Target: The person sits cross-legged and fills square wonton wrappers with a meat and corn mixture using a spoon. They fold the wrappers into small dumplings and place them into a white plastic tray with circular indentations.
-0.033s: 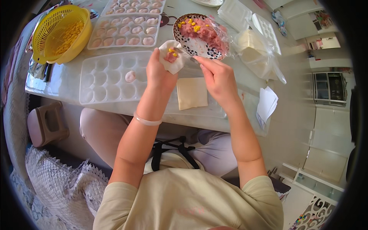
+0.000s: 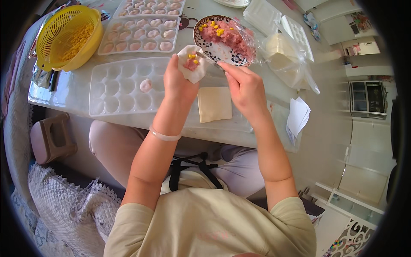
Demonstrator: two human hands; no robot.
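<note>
My left hand [image 2: 179, 83] cups a thin white dumpling wrapper [image 2: 196, 77] holding pink minced meat with a few corn kernels [image 2: 191, 63]. My right hand [image 2: 246, 88] grips a slim metal utensil [image 2: 209, 59], its tip at the wrapper's upper edge; its exact kind is unclear. Just beyond, a patterned plate [image 2: 220, 52] carries a mound of pink mince [image 2: 231, 39] topped with corn. Square wrappers [image 2: 215, 106] lie stacked between my forearms. To the left, a clear compartment tray [image 2: 111, 101] holds one wrapped dumpling [image 2: 146, 85].
Filled dumpling trays [image 2: 139, 34] stand at the back left, beside a yellow colander [image 2: 87, 51] of corn. At the right are a plastic bag with a pale block [image 2: 278, 46], stacked clear trays [image 2: 262, 17] and white papers [image 2: 298, 115] near the table edge. A stool [image 2: 45, 141] stands lower left.
My right hand has shifted very slightly to the right with the utensil, whose tip now shows over the wrapper's edge. My left hand stays in place.
</note>
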